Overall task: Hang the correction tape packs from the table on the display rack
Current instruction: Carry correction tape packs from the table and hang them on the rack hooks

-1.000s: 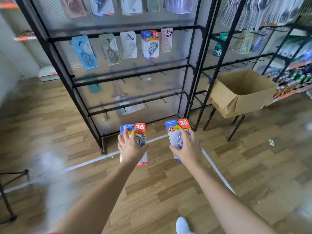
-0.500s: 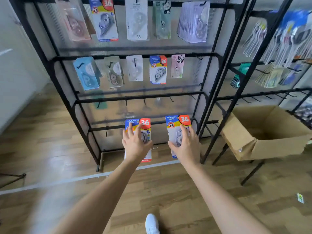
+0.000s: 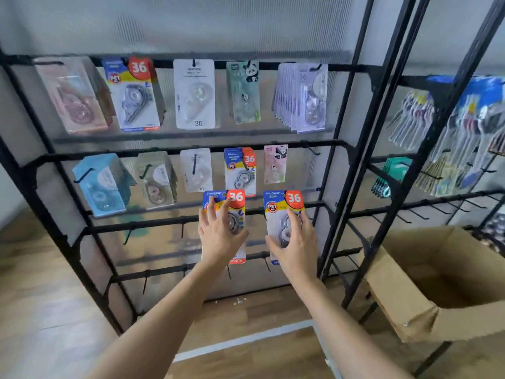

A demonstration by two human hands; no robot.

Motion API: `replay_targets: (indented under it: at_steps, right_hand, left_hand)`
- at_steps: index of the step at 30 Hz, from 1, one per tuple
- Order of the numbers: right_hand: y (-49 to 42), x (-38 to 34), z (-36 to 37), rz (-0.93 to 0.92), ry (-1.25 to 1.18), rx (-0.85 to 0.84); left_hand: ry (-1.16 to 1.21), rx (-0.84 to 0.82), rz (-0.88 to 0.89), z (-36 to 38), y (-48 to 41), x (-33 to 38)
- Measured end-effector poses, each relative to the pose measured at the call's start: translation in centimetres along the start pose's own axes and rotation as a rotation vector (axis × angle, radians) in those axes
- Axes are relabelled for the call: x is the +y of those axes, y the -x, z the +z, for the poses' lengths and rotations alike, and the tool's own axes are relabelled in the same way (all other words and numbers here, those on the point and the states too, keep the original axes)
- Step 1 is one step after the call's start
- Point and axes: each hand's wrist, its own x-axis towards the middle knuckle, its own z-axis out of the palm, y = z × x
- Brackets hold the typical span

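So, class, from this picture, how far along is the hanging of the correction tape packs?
Done: blue-and-red carded packs already hang on the black metal display rack. In hand: the left hand grips one matching pack, the right hand a second pack, both held up at the rack. Left: hooking these two; the table is out of view.

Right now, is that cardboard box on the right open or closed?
Open. The cardboard box has its top uncovered, and its brown inside walls show. Whether anything lies in it, I cannot tell.
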Motion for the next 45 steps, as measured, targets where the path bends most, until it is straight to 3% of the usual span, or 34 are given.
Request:
replay_targets:
  at_steps: [15, 30, 38, 45]
  right_hand:
    - [-9.7, 4.9, 2.8, -0.099, -0.093, 0.014]
    - [-13.5, 7.7, 2.8, -0.141, -0.102, 0.06]
    - [-14.4, 8.1, 3.1, -0.141, -0.107, 0.001]
    - [-15.5, 8.1, 3.6, -0.173, -0.114, -0.049]
  left_hand:
    - [-0.153, -0.065, 0.066, 3.8, -9.0, 3.3]
    - [-0.23, -0.053, 0.047, 6.8, -11.3, 4.0]
    - [-0.238, 0.01, 0.034, 7.9, -10.8, 3.6]
    - [-0.285, -0.064, -0.055, 9.2, -14.0, 3.4]
